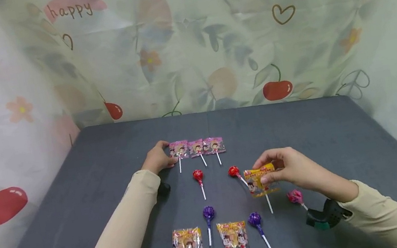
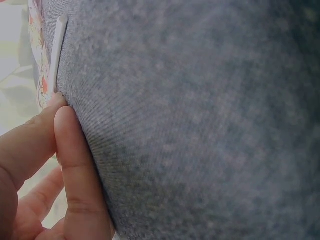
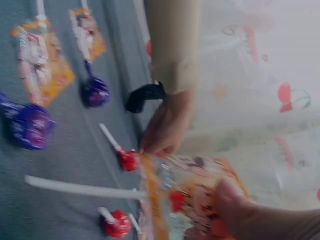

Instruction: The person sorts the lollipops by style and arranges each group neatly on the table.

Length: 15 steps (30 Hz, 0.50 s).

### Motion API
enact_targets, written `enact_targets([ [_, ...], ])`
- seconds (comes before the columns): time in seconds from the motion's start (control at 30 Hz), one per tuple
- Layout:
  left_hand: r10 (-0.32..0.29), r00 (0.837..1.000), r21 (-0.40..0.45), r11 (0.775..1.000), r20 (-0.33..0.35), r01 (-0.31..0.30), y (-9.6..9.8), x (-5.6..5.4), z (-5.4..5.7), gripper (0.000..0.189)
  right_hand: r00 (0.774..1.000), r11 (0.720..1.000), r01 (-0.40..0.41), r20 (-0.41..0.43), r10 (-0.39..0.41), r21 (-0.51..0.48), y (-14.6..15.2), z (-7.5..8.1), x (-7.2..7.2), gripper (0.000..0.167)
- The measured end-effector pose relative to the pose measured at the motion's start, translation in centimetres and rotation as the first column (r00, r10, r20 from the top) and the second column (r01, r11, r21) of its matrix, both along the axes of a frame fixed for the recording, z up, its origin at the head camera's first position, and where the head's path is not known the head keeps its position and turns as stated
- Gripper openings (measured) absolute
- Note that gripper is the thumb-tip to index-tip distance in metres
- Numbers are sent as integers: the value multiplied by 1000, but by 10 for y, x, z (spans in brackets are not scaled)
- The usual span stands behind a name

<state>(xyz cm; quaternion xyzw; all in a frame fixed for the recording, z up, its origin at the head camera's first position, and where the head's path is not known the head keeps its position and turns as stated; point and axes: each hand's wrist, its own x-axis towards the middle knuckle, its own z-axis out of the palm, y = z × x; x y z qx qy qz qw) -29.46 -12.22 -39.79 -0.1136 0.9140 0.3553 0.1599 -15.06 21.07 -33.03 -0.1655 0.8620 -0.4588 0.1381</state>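
Pinches yellow lollipop point(image 1: 255, 184), stick-down, with right hand point(image 1: 293, 169) at centre right; touches leftmost pink lollipop point(image 1: 179, 149), up-left in frame, with left hand point(image 1: 157, 158) (cannot tell if gripping).

Our sleeved left arm point(image 1: 120, 236) enters at 7 o'clock in the head view and stretches toward 1 o'clock. At its end our left hand point(image 1: 156, 159) grips with the thumb point(image 1: 171, 161) toward 3 o'clock; from the left wrist we see two fingers point(image 2: 77, 170) nearly tip to tip. Our sleeved right arm point(image 1: 388, 213) comes in at 4 o'clock and points to 10. Our right hand point(image 1: 293, 169) is curled in a pinch, its thumb toward 9 o'clock.
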Motion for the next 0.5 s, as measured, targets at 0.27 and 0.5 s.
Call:
enact_targets([
  [0.27,-7,1000,7,1000,-16,7,-3,0,-2,70,991,986,131,16,-130,-108,-10,5,-35,35],
  [0.5,-5,1000,13,1000,0,5,0,-1,-1,70,983,977,183,30,-181,-111,-18,3,-66,39],
])
